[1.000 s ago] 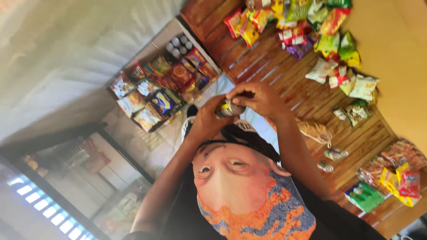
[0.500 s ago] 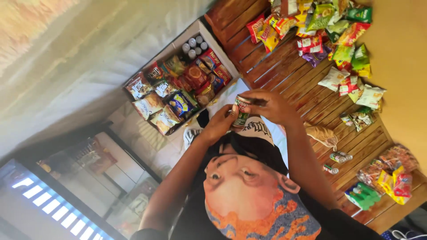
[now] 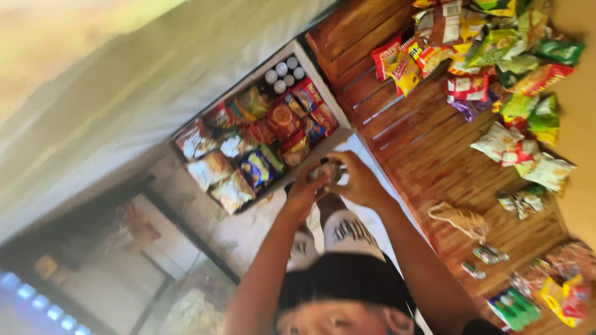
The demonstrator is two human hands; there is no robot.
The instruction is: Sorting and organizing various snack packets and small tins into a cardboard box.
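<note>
— Hands first. Where are they?
— Both are up, over a black cap. One hand and the other hand meet at the fingertips.
— Are they apart or together?
— Together. Both pinch one small pack from two sides. Fingers curl round it.
— What kind of pack?
— It is blurry. I can only tell it is small, with dark and pale bits.
— Where is it?
— Up in the air between the hands, just by the near corner of a white box.
— What is in the box?
— Lots of snack bags, red, yellow and blue, packed tight. Some round white tops sit in its far corner.
— And beside the box?
— A brown wood wall. More bags hang on it, green, red and yellow. A few white ones hang lower down.
</note>
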